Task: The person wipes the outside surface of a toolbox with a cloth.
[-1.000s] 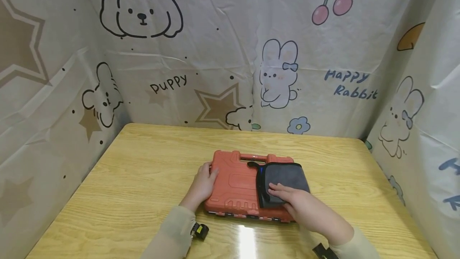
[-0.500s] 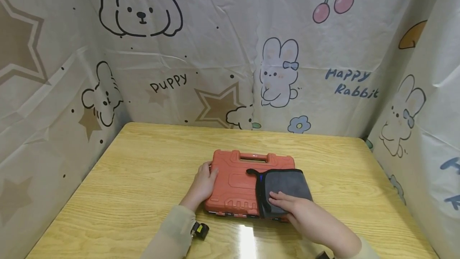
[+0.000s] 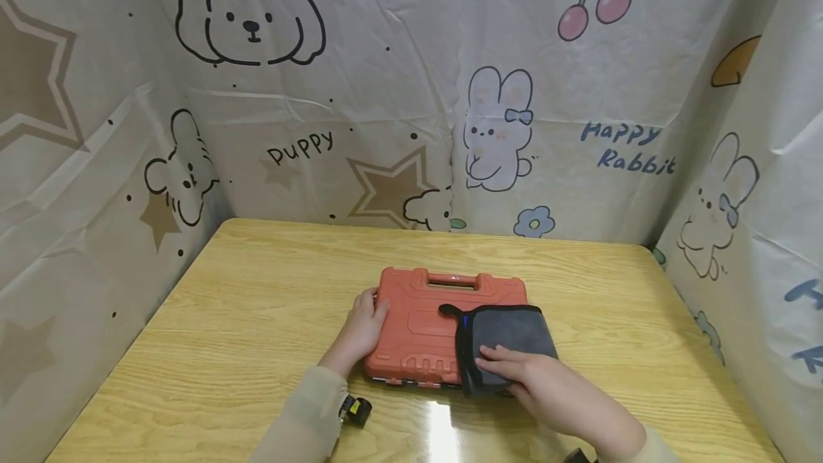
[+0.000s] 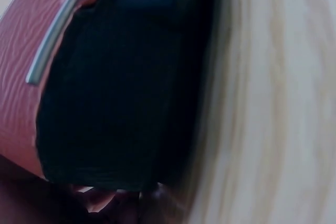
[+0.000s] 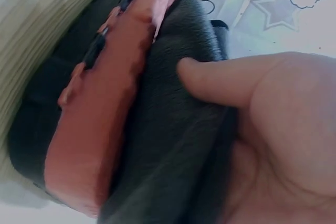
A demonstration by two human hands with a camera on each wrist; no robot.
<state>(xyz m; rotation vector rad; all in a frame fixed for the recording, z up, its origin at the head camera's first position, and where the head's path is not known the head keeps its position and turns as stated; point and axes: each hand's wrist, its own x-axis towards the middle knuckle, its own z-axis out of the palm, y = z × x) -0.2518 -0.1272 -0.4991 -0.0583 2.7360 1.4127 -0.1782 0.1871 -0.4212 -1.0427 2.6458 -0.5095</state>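
A red plastic case (image 3: 424,324) with a carrying handle lies flat on the wooden table. My left hand (image 3: 358,329) grips its left side, thumb on top; in the left wrist view the dark lower half of the case (image 4: 105,98) stands close, the fingers mostly hidden below it. Across the case's right front part lies a dark grey pouch (image 3: 514,334) with black trim. My right hand (image 3: 546,386) holds this pouch, fingers spread on its top. The right wrist view shows the thumb (image 5: 220,80) pressed against the pouch (image 5: 168,98), beside the case's latched edge (image 5: 110,108).
The wooden table (image 3: 270,284) extends around the case on all sides. Behind it and at both sides hang pale curtains (image 3: 386,91) with cartoon prints. Small black devices (image 3: 356,411) are strapped at the wrists.
The pouch and my right hand have slid toward the table's front edge, so the pouch now reaches past the case's front edge. My left hand and the case have stayed put.
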